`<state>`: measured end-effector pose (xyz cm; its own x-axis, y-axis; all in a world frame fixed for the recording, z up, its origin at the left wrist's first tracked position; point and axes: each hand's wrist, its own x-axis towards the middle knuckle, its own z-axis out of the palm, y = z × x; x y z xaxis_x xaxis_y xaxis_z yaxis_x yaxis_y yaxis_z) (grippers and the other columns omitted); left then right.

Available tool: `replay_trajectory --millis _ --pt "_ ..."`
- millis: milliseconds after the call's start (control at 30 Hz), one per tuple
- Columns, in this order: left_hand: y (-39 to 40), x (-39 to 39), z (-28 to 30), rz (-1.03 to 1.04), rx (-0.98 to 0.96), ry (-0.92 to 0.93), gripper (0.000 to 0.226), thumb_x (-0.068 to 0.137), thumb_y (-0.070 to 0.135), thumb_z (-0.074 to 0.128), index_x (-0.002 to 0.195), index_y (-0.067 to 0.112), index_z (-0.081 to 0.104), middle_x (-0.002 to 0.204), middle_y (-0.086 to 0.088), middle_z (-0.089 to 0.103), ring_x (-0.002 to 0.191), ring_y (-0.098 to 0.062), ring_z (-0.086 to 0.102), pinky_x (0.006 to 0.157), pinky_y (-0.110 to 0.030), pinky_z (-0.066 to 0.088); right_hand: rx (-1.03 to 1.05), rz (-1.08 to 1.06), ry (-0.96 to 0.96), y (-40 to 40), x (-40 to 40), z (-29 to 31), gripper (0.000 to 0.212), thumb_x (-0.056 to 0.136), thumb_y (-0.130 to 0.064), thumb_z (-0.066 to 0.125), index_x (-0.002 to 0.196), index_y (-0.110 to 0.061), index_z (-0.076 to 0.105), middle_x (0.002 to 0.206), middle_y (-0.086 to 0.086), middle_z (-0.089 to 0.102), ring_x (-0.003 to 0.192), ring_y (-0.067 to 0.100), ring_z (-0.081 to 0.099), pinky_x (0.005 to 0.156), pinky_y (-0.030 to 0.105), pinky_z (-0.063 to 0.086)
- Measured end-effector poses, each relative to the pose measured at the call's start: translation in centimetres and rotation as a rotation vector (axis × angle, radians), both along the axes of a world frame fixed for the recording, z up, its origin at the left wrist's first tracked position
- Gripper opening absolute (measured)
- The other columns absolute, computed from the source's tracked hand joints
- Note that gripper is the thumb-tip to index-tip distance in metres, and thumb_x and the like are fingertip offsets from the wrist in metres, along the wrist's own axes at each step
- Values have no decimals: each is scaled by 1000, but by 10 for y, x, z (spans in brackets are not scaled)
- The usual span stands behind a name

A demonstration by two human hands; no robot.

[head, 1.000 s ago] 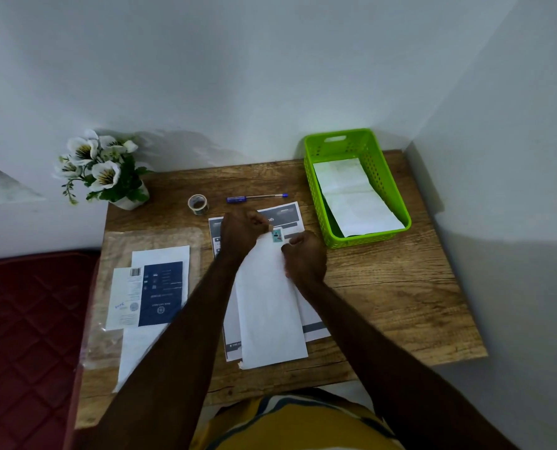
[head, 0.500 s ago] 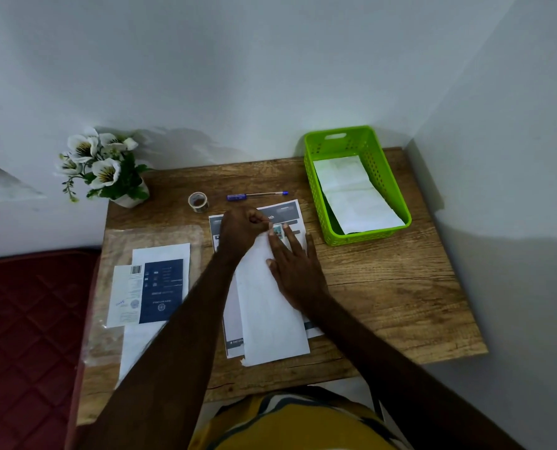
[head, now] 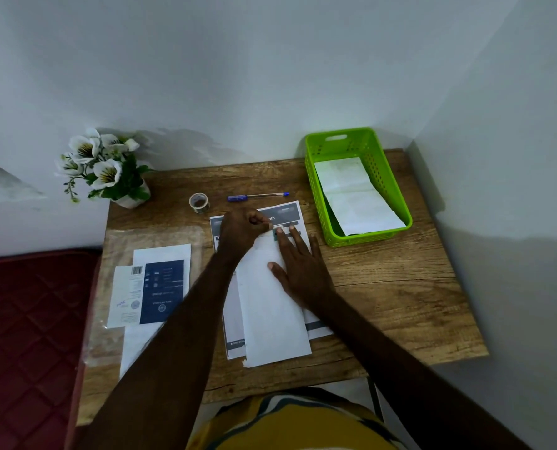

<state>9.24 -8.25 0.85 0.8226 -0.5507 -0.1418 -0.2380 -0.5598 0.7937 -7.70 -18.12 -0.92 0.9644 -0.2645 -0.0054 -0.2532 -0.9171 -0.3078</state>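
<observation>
A long white envelope [head: 272, 316] lies lengthwise on a printed sheet [head: 288, 213] in the middle of the wooden table [head: 394, 287]. A small dark stamp [head: 275, 234] sits at the envelope's far end. My right hand [head: 298, 266] lies flat on the envelope, fingers straight, with fingertips pressing at the stamp. My left hand [head: 241, 233] is curled at the envelope's far left corner, its fingertips pinching the top edge beside the stamp.
A green basket [head: 322, 190] with folded white paper stands at the back right. A blue pen [head: 257, 197], a tape roll [head: 199, 203] and a flower pot [head: 108, 170] line the back. Papers in a clear sleeve [head: 153, 287] lie at left. Walls close the back and right.
My right hand went from a curled pinch at the stamp to lying flat with straight fingers on the envelope. My left hand has stayed at the envelope's top corner.
</observation>
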Motion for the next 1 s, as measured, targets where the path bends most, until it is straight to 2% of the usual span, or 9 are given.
replay_trajectory --millis 100,267,367,533,633,700,833,1000 --pt "1 -2 1 -15 -16 -40 12 84 16 83 93 11 79 88 2 75 74 2 65 69 -11 48 65 -27 10 2 0 0 76 100 -62 21 162 -19 16 167 5 24 157 19 11 125 56 11" --pt "2 -2 1 -14 -9 -28 12 84 16 83 94 12 80 88 5 74 76 4 65 68 -5 45 42 24 -61 -2 -4 4 69 104 -54 22 161 -16 22 167 5 27 157 17 11 125 55 11" --pt "3 0 0 -25 -22 -31 11 83 16 84 93 13 80 89 3 76 77 2 67 70 -8 48 37 40 -35 6 -10 6 69 104 -53 20 162 -16 21 167 5 25 157 19 12 125 57 10" --pt "3 0 0 -17 -14 -25 11 83 15 83 93 12 79 89 1 76 77 0 67 74 -16 52 -85 74 -51 5 -6 11 65 103 -50 26 154 -11 41 158 10 43 152 25 28 120 62 25" --pt "1 -1 0 -19 -17 -12 12 84 14 83 95 9 79 90 0 76 76 0 67 71 -11 50 -83 33 -73 -2 -4 14 65 104 -51 27 155 -12 39 162 10 37 155 23 20 123 57 20" --pt "1 -1 1 -11 -11 -16 13 84 14 82 95 9 79 90 0 76 75 0 66 68 -8 49 -65 4 -86 -2 -5 13 64 104 -50 31 155 -11 39 162 11 35 155 24 21 124 54 18" --pt "0 -1 0 -13 -13 -13 13 84 13 82 95 8 79 89 1 75 75 1 66 70 -11 49 -35 22 -8 2 -10 6 70 103 -53 19 159 -13 29 165 8 30 157 22 14 125 55 12" --pt "0 -2 0 -6 -17 -16 13 83 14 83 94 10 79 87 4 74 74 2 66 69 -10 48 17 -64 -170 -3 0 18 60 102 -46 33 148 -10 51 155 19 44 150 29 33 118 55 28"
